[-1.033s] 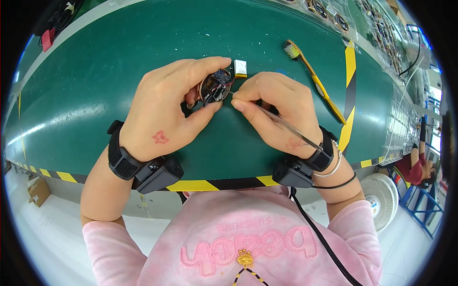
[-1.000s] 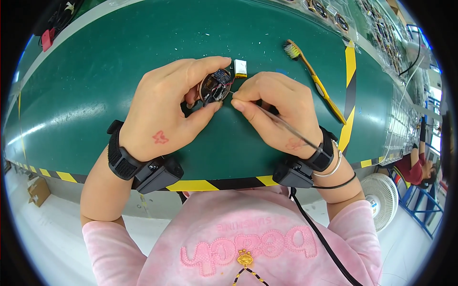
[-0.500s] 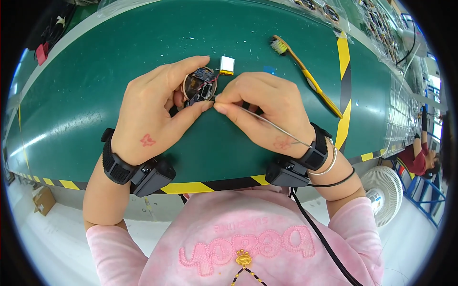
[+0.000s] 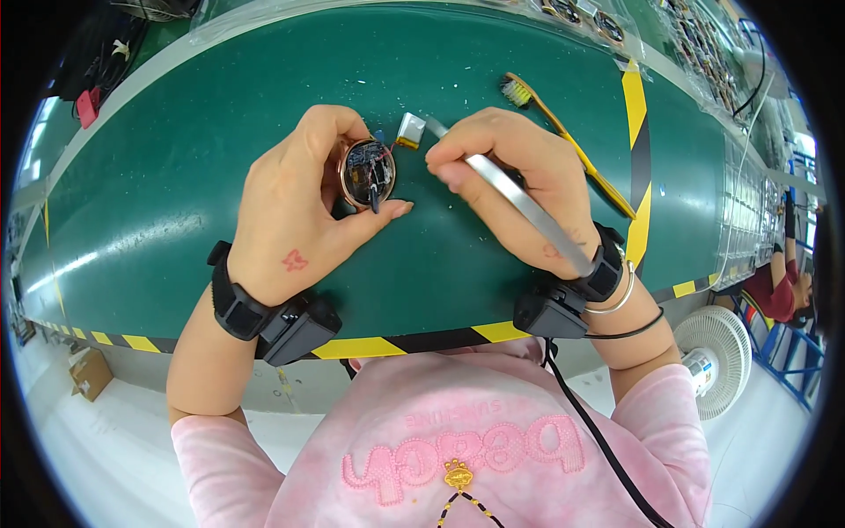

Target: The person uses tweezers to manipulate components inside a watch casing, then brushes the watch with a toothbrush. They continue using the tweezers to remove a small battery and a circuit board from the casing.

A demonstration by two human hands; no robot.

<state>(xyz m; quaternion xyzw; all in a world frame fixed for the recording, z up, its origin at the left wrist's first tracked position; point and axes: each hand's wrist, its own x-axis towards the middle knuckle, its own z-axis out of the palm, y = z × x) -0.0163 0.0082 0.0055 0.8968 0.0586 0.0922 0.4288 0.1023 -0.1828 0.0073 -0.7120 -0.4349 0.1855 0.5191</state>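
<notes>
My left hand [image 4: 295,189] is closed around a round watch case [image 4: 368,173] with a rose-gold rim, its inside facing up. Dark circuit parts and fine wires fill the case, and a short black piece juts out at its lower edge. A thin red wire runs from it to a small silver battery [image 4: 412,126] with a yellow end, tilted on the mat. My right hand [image 4: 519,180] pinches a long, flat silver metal tool [image 4: 519,198], its narrow tip beside the battery. Whether the tool has one or two arms is unclear.
A yellow-handled toothbrush [image 4: 572,141] lies to the right on the green mat [image 4: 422,282], near black-and-yellow tape [image 4: 640,167]. Plastic trays of round parts [image 4: 607,25] stand at the far right. A white fan [image 4: 715,363] and another person [image 4: 779,286] are beyond the right edge.
My right hand has drawn the tool away from the watch case, up and to the right, and turned its flat side up. The case has tilted and shifted slightly, and the battery has swung leftward.
</notes>
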